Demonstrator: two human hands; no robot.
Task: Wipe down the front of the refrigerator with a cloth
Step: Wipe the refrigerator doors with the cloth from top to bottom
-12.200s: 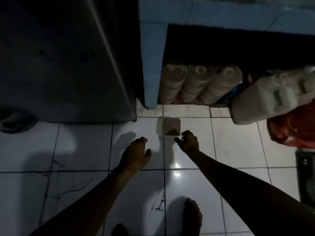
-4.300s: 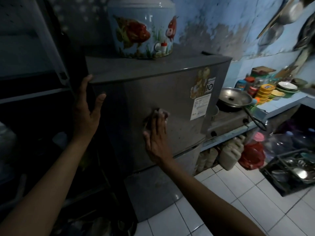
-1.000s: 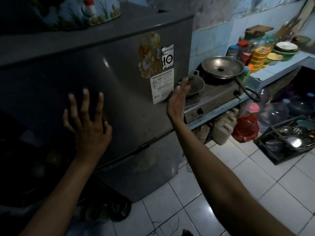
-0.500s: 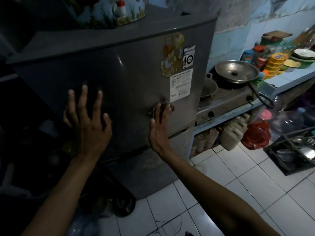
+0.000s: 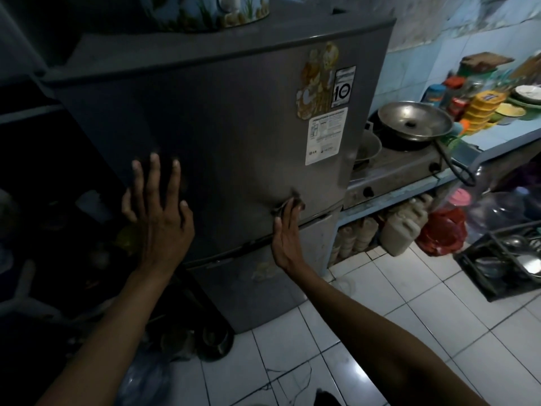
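Observation:
A grey two-door refrigerator (image 5: 234,118) fills the middle of the head view, with stickers on the upper right of its top door. My left hand (image 5: 159,212) lies flat on the top door at the left, fingers spread and straight. My right hand (image 5: 285,232) presses a small dark cloth (image 5: 289,202) against the lower right of the top door, just above the seam between the doors. Its fingers are straight, and only the cloth's upper edge shows past the fingertips.
A painted ceramic pot (image 5: 210,10) stands on the fridge top. Right of the fridge are a stove with a metal pan (image 5: 414,121), a blue counter with stacked bowls (image 5: 480,109), jerrycans (image 5: 404,230) under it, and a black crate (image 5: 509,262) on the white tiled floor.
My right hand with the cloth has come down and left from the fridge's right edge to the bottom of the top door. My left hand has stayed flat on the door.

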